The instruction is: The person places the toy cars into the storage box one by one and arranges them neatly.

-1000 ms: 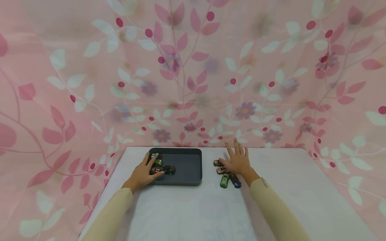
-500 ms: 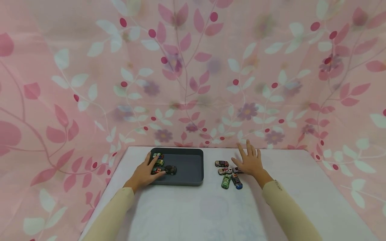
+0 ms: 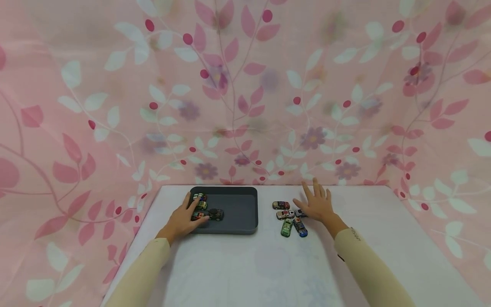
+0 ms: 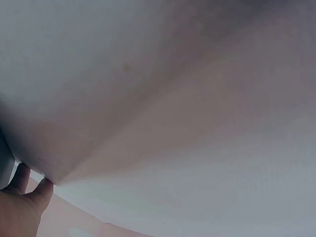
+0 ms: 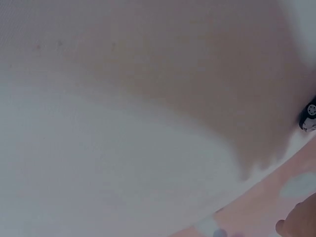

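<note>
In the head view, a dark grey tray [image 3: 239, 211] holds several toy cars at its left, a black toy car [image 3: 216, 214] among them. My left hand [image 3: 182, 217] rests on the tray's left rim, its fingers and thumb spread and partly covering the cars. To the tray's right lies a cluster: a dark toy car [image 3: 281, 205], a white-and-red one [image 3: 285, 214], a green one [image 3: 287, 227] and a blue one [image 3: 300, 227]. My right hand [image 3: 318, 205], fingers spread, is beside them and partly hides another car [image 3: 300, 212]. It holds nothing visible.
A white cloth-covered table [image 3: 245, 268] lies under everything. Behind it hangs a pink floral curtain [image 3: 245, 106]. The right wrist view shows mostly table, with part of a toy car [image 5: 309, 114] at the edge.
My right hand has moved to the right off the toy cars, so more of them show. The left hand stays on the tray, and the cars appear to stay in place.
</note>
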A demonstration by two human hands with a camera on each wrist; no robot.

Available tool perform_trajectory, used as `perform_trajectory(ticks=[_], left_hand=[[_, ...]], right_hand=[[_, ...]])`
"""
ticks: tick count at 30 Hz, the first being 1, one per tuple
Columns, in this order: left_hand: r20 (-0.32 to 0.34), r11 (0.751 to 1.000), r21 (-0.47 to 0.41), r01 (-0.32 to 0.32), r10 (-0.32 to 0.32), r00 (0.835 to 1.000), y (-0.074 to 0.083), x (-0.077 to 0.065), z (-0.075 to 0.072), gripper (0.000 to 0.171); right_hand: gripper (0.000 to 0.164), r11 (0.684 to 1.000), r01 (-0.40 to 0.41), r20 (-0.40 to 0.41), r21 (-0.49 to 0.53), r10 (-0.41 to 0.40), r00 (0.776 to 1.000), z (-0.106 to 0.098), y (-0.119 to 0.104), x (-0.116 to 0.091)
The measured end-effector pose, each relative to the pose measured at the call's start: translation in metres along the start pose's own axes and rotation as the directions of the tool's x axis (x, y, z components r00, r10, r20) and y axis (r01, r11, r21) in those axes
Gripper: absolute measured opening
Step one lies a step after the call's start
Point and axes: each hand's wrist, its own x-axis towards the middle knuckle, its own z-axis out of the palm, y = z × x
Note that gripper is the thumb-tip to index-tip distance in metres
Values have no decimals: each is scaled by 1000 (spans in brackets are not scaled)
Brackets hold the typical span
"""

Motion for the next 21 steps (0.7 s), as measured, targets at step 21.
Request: perform_trajectory(ticks=[21], left_hand=[[-38, 999, -1, -36, 36, 999, -6, 3, 7, 92]], right_hand=[[42, 954, 55, -34, 296, -47, 998, -7, 4, -22]])
